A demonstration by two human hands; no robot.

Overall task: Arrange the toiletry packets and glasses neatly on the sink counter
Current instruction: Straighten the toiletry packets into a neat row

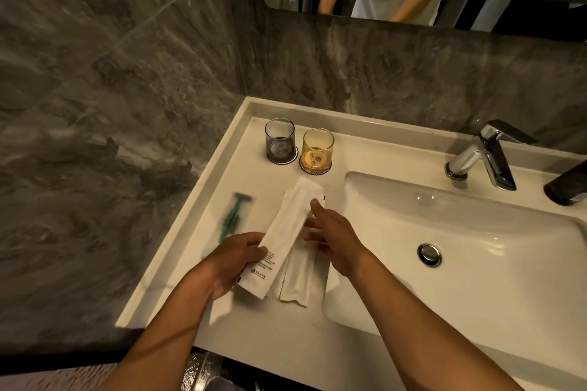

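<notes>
While the left hand [236,259] pinches the near end of a long white toiletry packet [287,232], thumb on top and fingers curled beneath, that packet slants away from it toward the two glasses. The right hand [330,232] is loosely open with fingers stretched forward, its fingertips [315,204] touching the packet's right edge and a clear wrapper [317,232] under the palm; whether it grips either I cannot tell. A second white packet [297,276] lies flat on the surface [203,267], partly under the first, between the two wrists. A razor packet [233,216], blurred, lies just left of the left hand. Two glasses stand side by side at the back, each on a coaster: a grey glass [280,140] and an amber glass [317,151].
</notes>
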